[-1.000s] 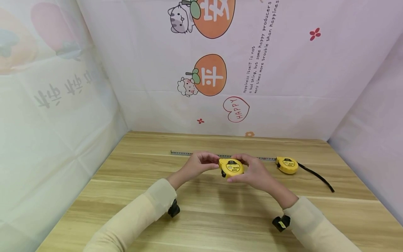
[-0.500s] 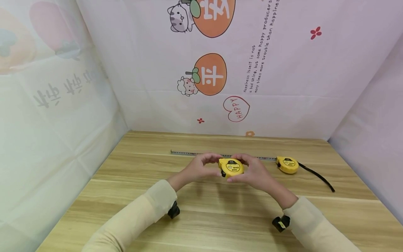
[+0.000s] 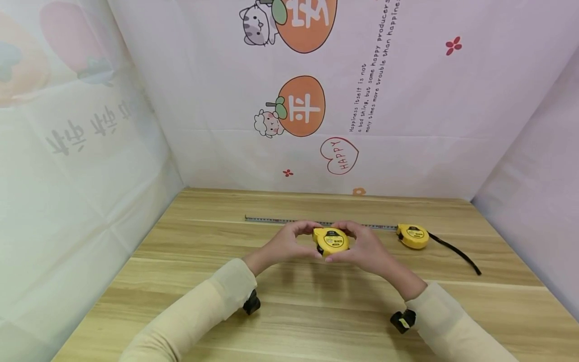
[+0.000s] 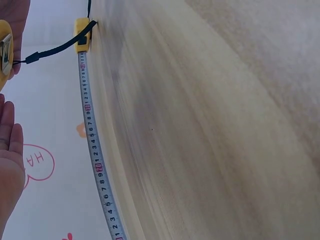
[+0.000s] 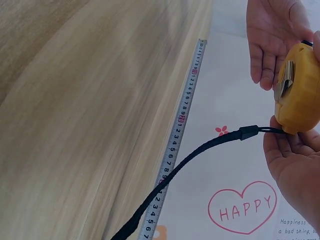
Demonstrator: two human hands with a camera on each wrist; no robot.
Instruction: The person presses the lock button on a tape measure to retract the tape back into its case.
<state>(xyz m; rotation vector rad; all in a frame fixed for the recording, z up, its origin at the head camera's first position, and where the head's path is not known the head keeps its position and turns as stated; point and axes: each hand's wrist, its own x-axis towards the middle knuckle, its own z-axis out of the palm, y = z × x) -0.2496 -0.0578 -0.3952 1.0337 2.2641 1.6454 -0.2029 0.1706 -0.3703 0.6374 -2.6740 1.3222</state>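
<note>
A yellow tape measure (image 3: 331,241) is held up over the middle of the table, between both hands. My left hand (image 3: 289,244) holds its left side, the thumb low near the black button and the fingers at the top edge. On the other side my right hand (image 3: 366,249) grips the case between thumb and fingers. The right wrist view shows the metal belt clip (image 5: 287,77) on its back and a black strap (image 5: 200,150) hanging from it. No blade is seen drawn out of this case.
A second yellow tape measure (image 3: 413,237) lies at the back right, its blade (image 3: 267,219) drawn out leftward along the table behind the hands. Its black strap (image 3: 457,251) trails to the right. Printed cloth walls (image 3: 217,156) stand at the back and both sides.
My left thumb has slid from the tape's mouth down to the lower part of the case, and the left fingers have spread along its edge. The right hand has barely moved.
</note>
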